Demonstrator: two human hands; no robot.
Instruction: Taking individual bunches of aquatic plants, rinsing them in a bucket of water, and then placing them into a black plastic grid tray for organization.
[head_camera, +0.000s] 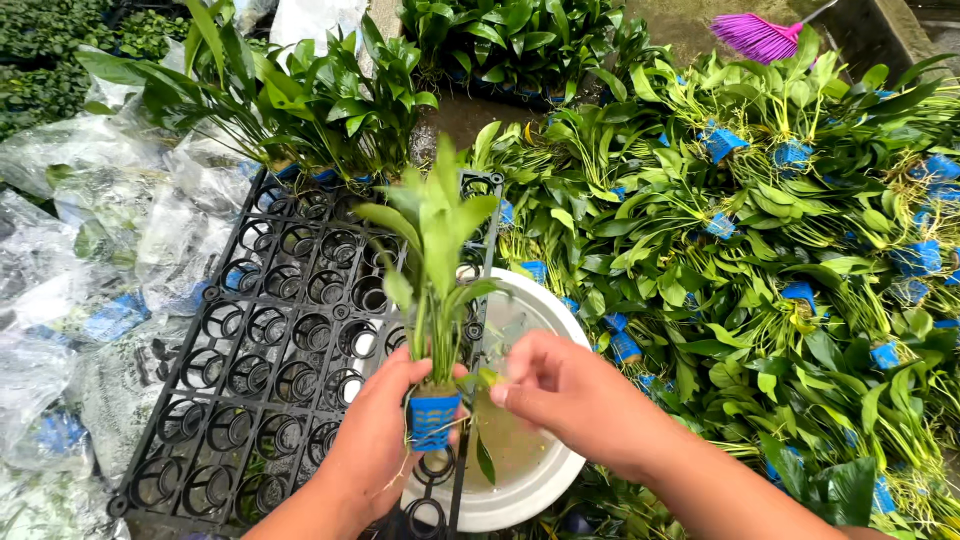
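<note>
Left hand (375, 440) gripped small green plant (432, 250) by its blue net pot (433, 420) – right hand (565, 385) pinched a leaf scrap above white bowl (545, 480), beside black tray (250, 370)

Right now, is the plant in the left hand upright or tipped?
Upright: the left hand holds the plant by its blue net pot, with leaves pointing up above the black tray.
</note>
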